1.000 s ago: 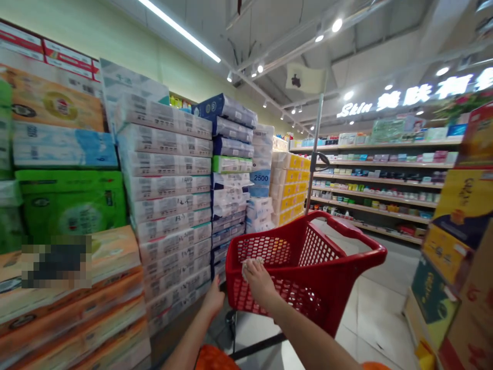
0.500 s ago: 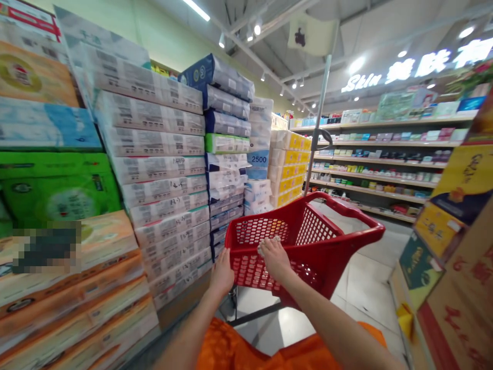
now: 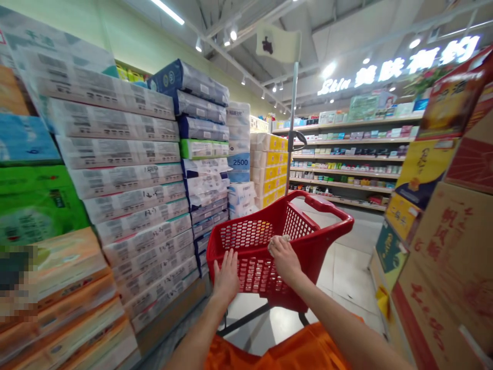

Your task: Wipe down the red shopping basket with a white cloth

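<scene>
— Where is the thing you're working on?

— My red shopping cart stands in the centre of the frame, just below the middle, its handle toward the right. A crumpled pale cloth sits on its near rim, partly hidden under my fingers.

— How far along are you?

— I'd judge the wiping is partway through: the cloth is on the middle stretch of that rim, well apart from the handle. Which parts are done I can't tell; the red plastic shows no clear difference. The handle and far rim may be left.

— And your hands?

— My right hand, right of centre, grips the cloth, fingers bent over it, forearm slanting up from the lower right. My left hand, left of centre, is unclenched and holds nothing, palm down, fingers stretched over the rim near its left end; firm contact isn't clear.

— What's around you?

— Wrapped paper packs are piled at the left, printed cartons at the right, and stocked shelves line the upper right.
</scene>
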`<state>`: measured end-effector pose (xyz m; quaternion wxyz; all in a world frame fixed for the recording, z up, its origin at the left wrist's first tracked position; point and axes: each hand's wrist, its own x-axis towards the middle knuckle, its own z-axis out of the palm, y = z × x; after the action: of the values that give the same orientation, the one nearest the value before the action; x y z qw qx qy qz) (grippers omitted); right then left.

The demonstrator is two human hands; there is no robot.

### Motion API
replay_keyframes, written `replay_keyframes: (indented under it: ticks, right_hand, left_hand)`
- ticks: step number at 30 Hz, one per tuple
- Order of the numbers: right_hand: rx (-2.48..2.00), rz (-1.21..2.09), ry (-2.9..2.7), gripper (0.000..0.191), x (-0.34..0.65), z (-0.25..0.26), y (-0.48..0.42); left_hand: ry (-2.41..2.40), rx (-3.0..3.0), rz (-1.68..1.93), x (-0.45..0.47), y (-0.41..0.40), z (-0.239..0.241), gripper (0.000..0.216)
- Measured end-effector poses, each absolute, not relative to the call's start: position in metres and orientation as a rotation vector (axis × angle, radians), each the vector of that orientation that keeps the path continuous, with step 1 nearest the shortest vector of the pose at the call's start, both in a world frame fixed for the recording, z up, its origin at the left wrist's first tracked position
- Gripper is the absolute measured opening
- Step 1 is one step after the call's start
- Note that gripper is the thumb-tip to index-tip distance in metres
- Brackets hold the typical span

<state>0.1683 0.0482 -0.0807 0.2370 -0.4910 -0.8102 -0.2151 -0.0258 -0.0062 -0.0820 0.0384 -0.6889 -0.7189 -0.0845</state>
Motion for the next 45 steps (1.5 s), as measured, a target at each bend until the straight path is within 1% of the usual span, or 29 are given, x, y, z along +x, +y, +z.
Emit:
replay_keyframes:
  ticks: [3, 5, 8, 12, 15, 18, 20, 25, 28, 31, 33, 38, 40, 42, 45]
  right_hand:
    - [-1.267, -0.612, -2.284, 0.039, 0.16, -0.082, 0.048]
    - [-1.235, -0.644, -2.301, 0.039, 0.173, -0.078, 0.049]
    - [-1.283, -0.732, -2.217, 0.042, 0.226, -0.063, 0.051]
    - [-1.475, -0.835, -1.974, 0.041, 0.286, -0.044, 0.05]
    - [-1.502, -0.834, -1.945, 0.038, 0.28, -0.044, 0.049]
    - [-1.36, -0.81, -2.112, 0.038, 0.265, -0.048, 0.052]
    - [-1.331, -0.807, -2.149, 0.04, 0.274, -0.043, 0.055]
    - [-1.602, -0.835, -1.837, 0.036, 0.329, -0.015, 0.065]
    - [-1.597, -0.816, -1.872, 0.035, 0.317, -0.017, 0.064]
    - [-1.428, -0.774, -2.071, 0.038, 0.287, -0.03, 0.06]
    - [-1.368, -0.762, -2.131, 0.038, 0.286, -0.032, 0.06]
    - [-1.571, -0.788, -1.852, 0.034, 0.329, -0.007, 0.068]
    - [-1.587, -0.757, -1.833, 0.033, 0.325, -0.005, 0.066]
    - [-1.516, -0.717, -1.944, 0.032, 0.303, -0.012, 0.061]
    - [-1.315, -0.673, -2.177, 0.036, 0.276, -0.025, 0.055]
  left_hand:
    - [-2.185, -2.17, -0.237, -0.011, -0.004, -0.08, 0.067]
    - [-2.18, -2.165, -0.212, -0.008, -0.004, -0.079, 0.068]
    - [-2.156, -2.151, -0.193, -0.01, -0.005, -0.078, 0.07]
    - [-2.157, -2.101, -0.213, -0.004, -0.001, -0.081, 0.069]
    - [-2.06, -2.16, -0.238, 0.01, 0.004, -0.082, 0.069]
    - [-2.023, -2.212, -0.223, 0.023, 0.007, -0.084, 0.069]
    - [-2.033, -2.199, -0.212, 0.026, 0.008, -0.087, 0.069]
    - [-2.04, -2.176, -0.206, 0.028, 0.008, -0.088, 0.07]
    - [-2.08, -2.169, -0.2, 0.03, 0.006, -0.084, 0.07]
    - [-2.073, -2.177, -0.192, 0.03, 0.006, -0.082, 0.071]
    - [-2.067, -2.178, -0.189, 0.028, 0.006, -0.083, 0.071]
    - [-2.065, -2.192, -0.215, 0.028, 0.006, -0.084, 0.07]
    - [-2.088, -2.188, -0.211, 0.029, 0.005, -0.083, 0.07]
    - [-2.096, -2.188, -0.192, 0.03, 0.005, -0.081, 0.07]
    - [-2.064, -2.196, -0.157, 0.027, 0.005, -0.081, 0.07]
